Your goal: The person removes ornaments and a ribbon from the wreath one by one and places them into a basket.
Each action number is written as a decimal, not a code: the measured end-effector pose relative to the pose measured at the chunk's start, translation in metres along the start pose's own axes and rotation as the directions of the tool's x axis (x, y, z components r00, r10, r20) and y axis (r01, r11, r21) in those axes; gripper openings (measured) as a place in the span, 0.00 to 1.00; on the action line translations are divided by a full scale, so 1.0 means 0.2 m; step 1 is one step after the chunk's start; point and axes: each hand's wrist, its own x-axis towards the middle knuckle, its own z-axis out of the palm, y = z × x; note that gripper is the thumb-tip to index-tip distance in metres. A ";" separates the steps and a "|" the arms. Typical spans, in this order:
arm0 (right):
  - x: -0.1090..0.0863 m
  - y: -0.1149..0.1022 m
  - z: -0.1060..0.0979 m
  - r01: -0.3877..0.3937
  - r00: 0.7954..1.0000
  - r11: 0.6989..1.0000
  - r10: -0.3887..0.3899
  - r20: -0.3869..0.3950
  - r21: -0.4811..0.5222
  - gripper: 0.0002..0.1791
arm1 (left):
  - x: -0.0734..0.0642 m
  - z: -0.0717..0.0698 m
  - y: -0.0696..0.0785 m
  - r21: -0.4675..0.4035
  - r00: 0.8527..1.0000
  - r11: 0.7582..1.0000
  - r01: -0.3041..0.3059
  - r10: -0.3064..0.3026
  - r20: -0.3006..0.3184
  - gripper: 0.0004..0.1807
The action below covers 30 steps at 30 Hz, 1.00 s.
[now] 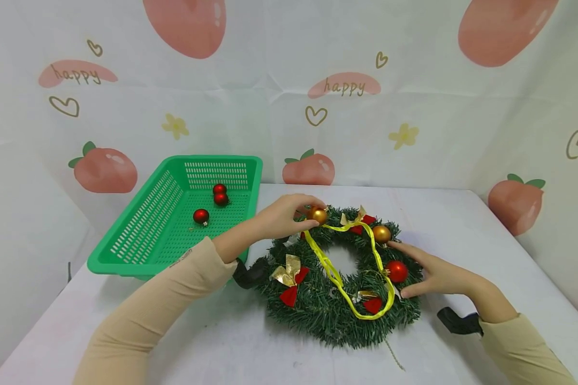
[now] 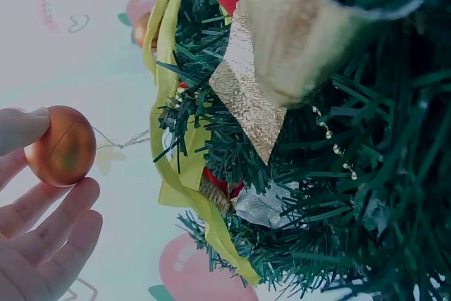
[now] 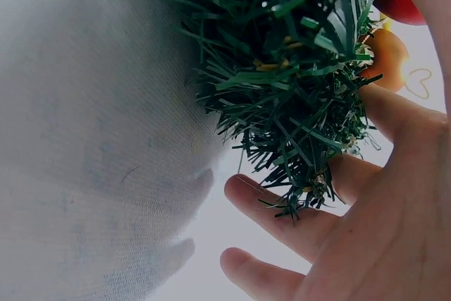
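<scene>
Now | green basket [image 1: 212, 159]: three red baubles [image 1: 201, 216] | left hand [image 1: 285, 218] pinches gold bauble [image 1: 320, 216] | right hand [image 1: 440, 274] spread against wreath [image 1: 337, 321]

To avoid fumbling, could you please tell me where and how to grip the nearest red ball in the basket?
Probably pinch the red ball by its round sides, from straight above: it lies on the floor of the basket, whose raised walls hinder a sideways approach.

Left wrist view: left grip [image 2: 56, 234] cut off, gold bow [image 2: 299, 40] blurred. Right wrist: red bauble [image 3: 400, 3] partly hidden.
</scene>
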 end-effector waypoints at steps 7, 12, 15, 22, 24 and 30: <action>0.01 0.00 0.00 0.012 1.000 1.000 -0.012 -0.002 0.002 0.53 | -0.05 -0.02 -0.01 -0.026 0.998 1.000 -0.007 0.006 -0.058 0.20; 0.00 -0.01 0.00 0.010 1.000 1.000 -0.010 -0.002 -0.001 0.54 | -0.08 -0.05 -0.03 -0.065 0.997 0.998 0.010 -0.015 -0.073 0.20; 0.00 -0.01 0.00 0.005 1.000 1.000 -0.005 -0.003 -0.003 0.54 | -0.10 -0.07 -0.04 -0.089 0.997 0.996 0.029 -0.036 -0.073 0.20; 0.00 -0.01 0.00 -0.020 1.000 1.000 0.020 0.004 0.001 0.53 | -0.14 -0.11 -0.06 -0.111 0.994 0.993 0.024 -0.036 -0.105 0.19; 0.00 -0.01 0.00 -0.021 1.000 1.000 0.021 0.003 -0.001 0.53 | -0.15 -0.12 -0.05 -0.107 0.993 0.994 0.022 -0.034 -0.112 0.19; 0.00 -0.01 0.00 -0.014 1.000 1.000 0.014 0.000 -0.003 0.54 | -0.17 -0.15 -0.04 -0.091 0.990 0.996 0.014 -0.027 -0.140 0.20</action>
